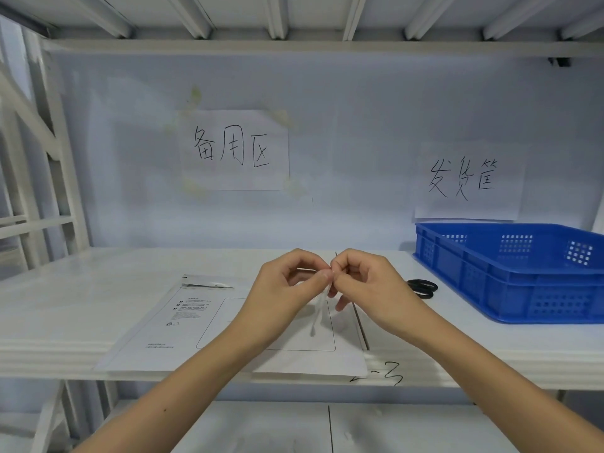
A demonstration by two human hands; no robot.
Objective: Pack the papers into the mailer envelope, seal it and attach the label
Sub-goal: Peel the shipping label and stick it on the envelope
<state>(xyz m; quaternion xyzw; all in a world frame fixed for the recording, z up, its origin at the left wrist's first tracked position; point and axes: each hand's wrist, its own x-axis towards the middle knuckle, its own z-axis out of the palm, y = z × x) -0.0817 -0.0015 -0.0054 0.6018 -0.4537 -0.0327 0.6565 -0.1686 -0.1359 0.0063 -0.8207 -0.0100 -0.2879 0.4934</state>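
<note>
Mailer lies flat on shelf beneath both hands; left hand and right hand together pinch thin white strip above it

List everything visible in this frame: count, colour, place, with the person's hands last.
mailer envelope: one, white, flat on shelf, centre.
thin strip: one, white, pinched between both hands above envelope.
scissors: one, black handles, shelf, beside crate.
crate: one, blue, shelf right.
wall signs: two, white, handwritten, back wall.
shelf: one, white.
left hand: pinching strip.
right hand: pinching strip.
</note>
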